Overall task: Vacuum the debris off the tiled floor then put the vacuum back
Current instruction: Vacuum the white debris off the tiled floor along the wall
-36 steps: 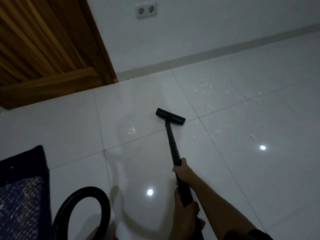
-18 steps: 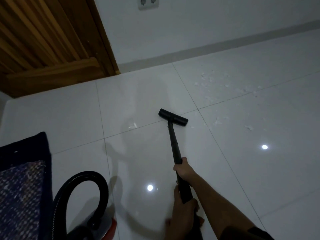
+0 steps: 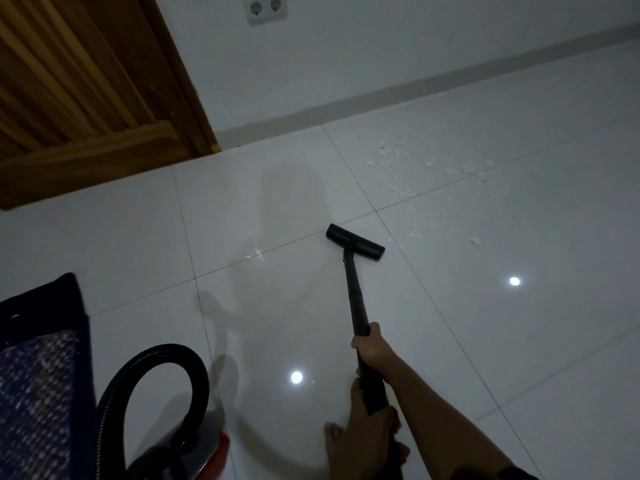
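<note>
Both hands on the vacuum wand (image 3: 355, 299): our right hand (image 3: 370, 348) is wrapped round it higher up the tube, our left hand (image 3: 363, 431) clenched on the lower end near the bottom of the view. The wand slopes away from us down to the black floor nozzle (image 3: 355, 241), which sits flat on the white tiled floor (image 3: 519, 341), tucked into a tile corner just by a grout crossing. The debris (image 3: 398, 188) is small white scraps scattered beyond and to the right of the nozzle, toward the grey baseboard (image 3: 381, 102); the nearest bits are just right of the nozzle and none touches it. The black hose (image 3: 187, 386) arcs up at lower left into the vacuum body (image 3: 211, 452), where only a red edge shows. A dark patterned rug (image 3: 38, 375) lies at far left, a wooden door (image 3: 86, 81) stands at upper left, and a double wall socket (image 3: 266, 8) is at top. Dim scene, with two bright light spots reflected on the tiles.
</note>
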Tool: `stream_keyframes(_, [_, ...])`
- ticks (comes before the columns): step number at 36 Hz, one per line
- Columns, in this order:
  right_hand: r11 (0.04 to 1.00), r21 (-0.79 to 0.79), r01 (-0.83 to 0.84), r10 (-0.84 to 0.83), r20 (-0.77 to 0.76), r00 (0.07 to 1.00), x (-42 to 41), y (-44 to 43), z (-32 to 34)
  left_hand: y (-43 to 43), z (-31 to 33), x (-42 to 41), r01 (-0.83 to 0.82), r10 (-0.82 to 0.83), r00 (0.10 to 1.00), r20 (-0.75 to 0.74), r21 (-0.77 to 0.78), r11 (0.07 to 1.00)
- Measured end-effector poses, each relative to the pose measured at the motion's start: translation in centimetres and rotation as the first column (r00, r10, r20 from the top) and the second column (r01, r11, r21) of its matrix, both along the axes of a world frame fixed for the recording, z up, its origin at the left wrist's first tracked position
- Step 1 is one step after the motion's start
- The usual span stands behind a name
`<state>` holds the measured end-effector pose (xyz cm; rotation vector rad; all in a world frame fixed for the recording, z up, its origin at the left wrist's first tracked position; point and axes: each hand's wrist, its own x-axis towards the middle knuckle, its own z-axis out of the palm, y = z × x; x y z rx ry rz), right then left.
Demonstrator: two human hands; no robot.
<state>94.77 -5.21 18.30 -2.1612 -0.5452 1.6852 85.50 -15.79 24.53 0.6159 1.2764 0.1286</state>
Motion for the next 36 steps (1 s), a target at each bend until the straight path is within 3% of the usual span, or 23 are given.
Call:
stream_keyframes(3, [1.0,0.008,0.015,-0.015,0.001,1.0,0.5,-0.7,-0.1,-1.1,-0.4,0.9,0.136,-0.13,0.988,-0.087,0.064,0.989])
stream_keyframes(6, [0.999,0.011,0.03,-0.03,0.013,0.999,1.2,-1.3,-0.3,-0.4,1.9,1.1,0.203,-0.194,0.979,-0.064,0.186,0.961])
stream_keyframes(9, [0.999,0.004,0.033,-0.033,0.025,0.999,2.1,-1.9,-0.4,0.5,2.9,2.0,0.034,-0.038,0.998,0.04,0.091,0.995])
stream_keyframes(13, [1.0,-0.005,0.02,-0.02,0.044,0.999,3.6,-2.8,-0.3,-0.1,3.4,3.4,-0.051,0.048,0.991,0.126,0.021,0.998])
stream_keyframes(36, [0.991,-0.039,-0.132,0.135,0.086,0.987,11.5,-2.4,0.1,-0.9,4.0,11.4,-0.128,0.125,0.981,0.149,0.015,0.992])
